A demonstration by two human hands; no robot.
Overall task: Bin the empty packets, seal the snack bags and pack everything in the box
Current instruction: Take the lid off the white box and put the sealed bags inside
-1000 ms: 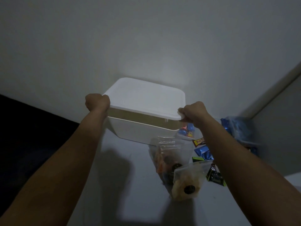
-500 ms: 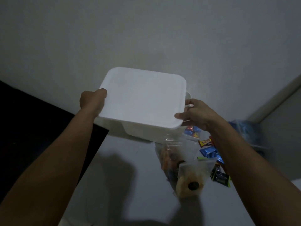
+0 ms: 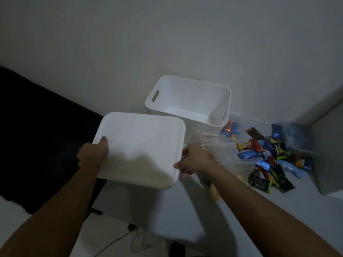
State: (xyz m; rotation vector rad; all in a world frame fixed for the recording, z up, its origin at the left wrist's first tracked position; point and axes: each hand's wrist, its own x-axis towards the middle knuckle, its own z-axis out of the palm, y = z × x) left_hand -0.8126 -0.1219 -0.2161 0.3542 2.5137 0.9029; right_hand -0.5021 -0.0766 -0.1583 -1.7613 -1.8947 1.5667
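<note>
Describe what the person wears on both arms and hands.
Nothing shows on either: both forearms are bare up to the frame edge, with no sleeves, watch or gloves. The left hand and the right hand look bare too; dim light hides any small ring.

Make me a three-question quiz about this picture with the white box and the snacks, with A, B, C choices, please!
1. Where is the lid?
A. On top of the box
B. Held in both hands, nearer than the box
C. Lying on the floor

2. What colour is the box?
A. White
B. Red
C. Green

3. What is inside the box?
A. It is full of snacks
B. One snack bag
C. Nothing that shows

Answers:
1. B: the left hand grips the lid's left edge and the right hand its right edge, away from the box.
2. A: its walls and rim are plain white.
3. C: the bare white bottom shows, and the wrapped snacks and clear bags lie on the table to its right.
</note>
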